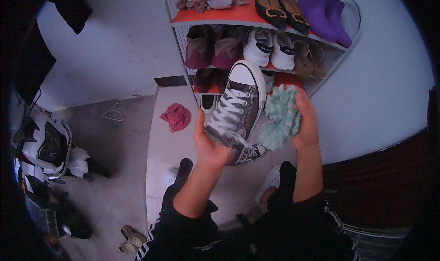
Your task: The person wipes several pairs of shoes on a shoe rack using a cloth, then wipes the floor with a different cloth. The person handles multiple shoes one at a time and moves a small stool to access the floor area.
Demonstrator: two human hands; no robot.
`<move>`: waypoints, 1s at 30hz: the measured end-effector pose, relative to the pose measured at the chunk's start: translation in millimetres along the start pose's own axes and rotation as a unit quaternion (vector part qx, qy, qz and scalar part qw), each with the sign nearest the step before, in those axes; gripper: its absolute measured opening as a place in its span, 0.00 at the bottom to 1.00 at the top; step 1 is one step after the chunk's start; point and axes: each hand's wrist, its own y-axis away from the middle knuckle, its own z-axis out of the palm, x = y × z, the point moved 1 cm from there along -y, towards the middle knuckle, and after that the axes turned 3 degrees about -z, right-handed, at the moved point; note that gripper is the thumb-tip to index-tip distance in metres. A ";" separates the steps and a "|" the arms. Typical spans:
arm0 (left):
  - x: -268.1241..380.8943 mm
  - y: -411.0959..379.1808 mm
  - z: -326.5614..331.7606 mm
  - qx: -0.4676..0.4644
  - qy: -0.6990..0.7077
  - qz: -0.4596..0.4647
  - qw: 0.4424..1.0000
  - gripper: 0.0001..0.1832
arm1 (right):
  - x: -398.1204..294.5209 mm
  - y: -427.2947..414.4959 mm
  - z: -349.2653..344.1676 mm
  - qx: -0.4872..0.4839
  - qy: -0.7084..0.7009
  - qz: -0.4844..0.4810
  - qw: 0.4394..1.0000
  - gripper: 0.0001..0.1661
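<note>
A dark grey canvas sneaker (229, 114) with white laces and a white rubber toe cap is held up in front of me, toe pointing away. My left hand (211, 146) grips it around the heel end from below. In my right hand (307, 120) is a crumpled green-and-white cloth (282, 115), close to the shoe's right side with a small gap at the sole. Below, a second sneaker (253, 152) of like look rests on the tiled floor, partly hidden by the held shoe.
Ahead stands a shoe rack (220, 22) with red shelves, bearing black buckled pumps (271, 12), purple boots (321, 15) and white sneakers (257, 49). A pink cloth (176, 117) lies on the floor. To the left are a hanger (113, 114) and a white motorbike (51, 147). Beige clogs (131, 241) sit lower left.
</note>
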 end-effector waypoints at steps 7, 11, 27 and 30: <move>1.4 -5.4 -15.3 -0.042 0.067 -0.033 0.996 0.32 | -4.6 7.6 19.6 0.005 -0.026 -0.097 0.995 0.21; -13.2 -2.1 -4.7 0.045 -0.007 -0.012 0.999 0.31 | 13.5 2.9 7.7 0.020 0.306 -0.240 0.921 0.21; 5.4 -0.2 0.7 0.021 -0.026 0.070 0.997 0.29 | 46.3 17.8 43.1 -0.134 0.606 -0.368 0.693 0.27; 12.0 -3.4 -1.4 0.012 -0.031 0.103 0.994 0.28 | 51.0 24.6 48.2 -0.163 0.573 -0.331 0.732 0.24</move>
